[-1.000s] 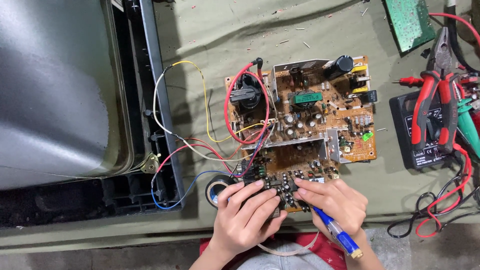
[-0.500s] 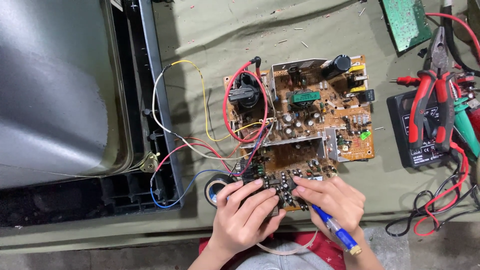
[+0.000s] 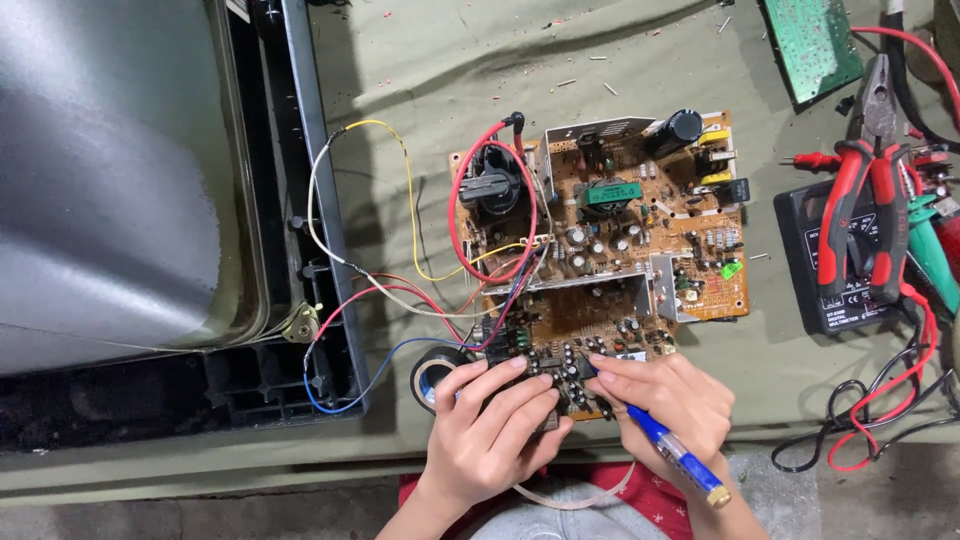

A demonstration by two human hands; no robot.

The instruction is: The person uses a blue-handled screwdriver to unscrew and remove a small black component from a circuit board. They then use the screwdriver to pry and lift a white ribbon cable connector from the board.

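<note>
On the green cloth (image 3: 450,60), the circuit board (image 3: 600,260) is pinched steady by the left hand (image 3: 495,435); the blue tool (image 3: 680,455), gripped in the right hand (image 3: 670,400), is best kept tip-light on the near-edge components

Matt olive cloth (image 3: 480,60) under a glossy grey glass screen (image 3: 100,170).

Soft, even light is falling from above; glare is spreading over the grey screen (image 3: 100,170), and everything is staying sharp.
</note>
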